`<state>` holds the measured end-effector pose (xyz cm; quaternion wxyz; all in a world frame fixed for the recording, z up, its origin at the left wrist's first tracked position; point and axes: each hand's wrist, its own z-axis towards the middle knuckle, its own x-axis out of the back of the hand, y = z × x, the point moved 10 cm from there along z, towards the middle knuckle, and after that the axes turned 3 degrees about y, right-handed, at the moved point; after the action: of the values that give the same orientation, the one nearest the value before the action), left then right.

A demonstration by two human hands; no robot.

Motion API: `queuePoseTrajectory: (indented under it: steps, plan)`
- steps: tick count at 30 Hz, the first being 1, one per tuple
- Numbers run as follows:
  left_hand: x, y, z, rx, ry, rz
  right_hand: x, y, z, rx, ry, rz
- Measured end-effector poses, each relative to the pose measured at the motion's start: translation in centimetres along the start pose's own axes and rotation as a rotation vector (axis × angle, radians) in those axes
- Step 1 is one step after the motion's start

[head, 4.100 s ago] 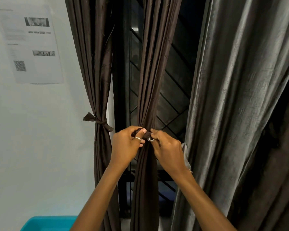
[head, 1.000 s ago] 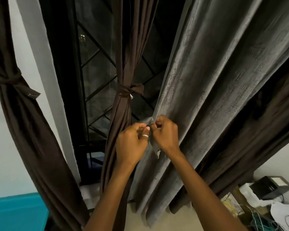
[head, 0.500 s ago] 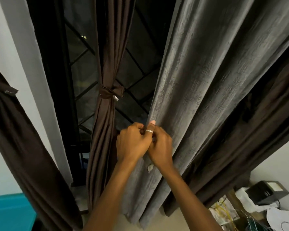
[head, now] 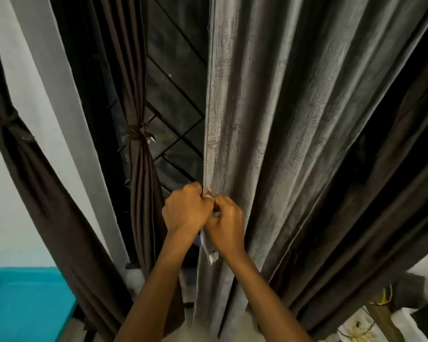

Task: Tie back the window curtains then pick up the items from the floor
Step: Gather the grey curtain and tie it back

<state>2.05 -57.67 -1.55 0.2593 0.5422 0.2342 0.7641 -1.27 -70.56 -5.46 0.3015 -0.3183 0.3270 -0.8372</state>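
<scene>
Found both hands raised and closed tight against each other, knuckles touching. Recorded the left hand [head: 185, 211] with fingers curled, pinching the leading edge of the grey curtain [head: 282, 144], a ring [head: 208, 197] showing on the digit against the cloth. Recorded the right hand [head: 226, 228] curled round a narrow grey strip [head: 213, 256], the loose end of which hung just under that wrist. Could not tell how the strip ran inside the grip. Noted the grey curtain untied, falling in loose folds from above the grip to below it and spreading to its right. Noted a teal surface [head: 22, 304] low and well to the left of the grip, and yellow wires [head: 356, 329] among clutter low and to the right. Noted a dark curtain [head: 393, 193] beyond the grey folds, right of the grip, also hanging loose. Located a brown curtain [head: 143, 193] just left of the grip, gathered by a knotted tie [head: 136, 134] above grip height. Located a second brown curtain [head: 35, 181] well to the left, cinched by its own band [head: 5, 122]. Observed the window grille [head: 178, 107] behind, above and left of the grip, dark between the middle curtain and the grey one. Observed the pale wall [head: 8, 218] farthest left.
</scene>
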Motion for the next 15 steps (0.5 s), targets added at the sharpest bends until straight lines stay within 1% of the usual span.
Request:
queuePoseTrajectory:
  steps: [8, 15]
  plan:
    - [1.8, 0.0, -3.2, 0.051, 0.094, 0.025, 0.8, -0.8, -2.0, 0.049, -0.071, 0.032]
    - [2.2, 0.6, -3.9, 0.036, 0.079, 0.018, 1.7, -1.7, -2.6, 0.062, -0.124, 0.014]
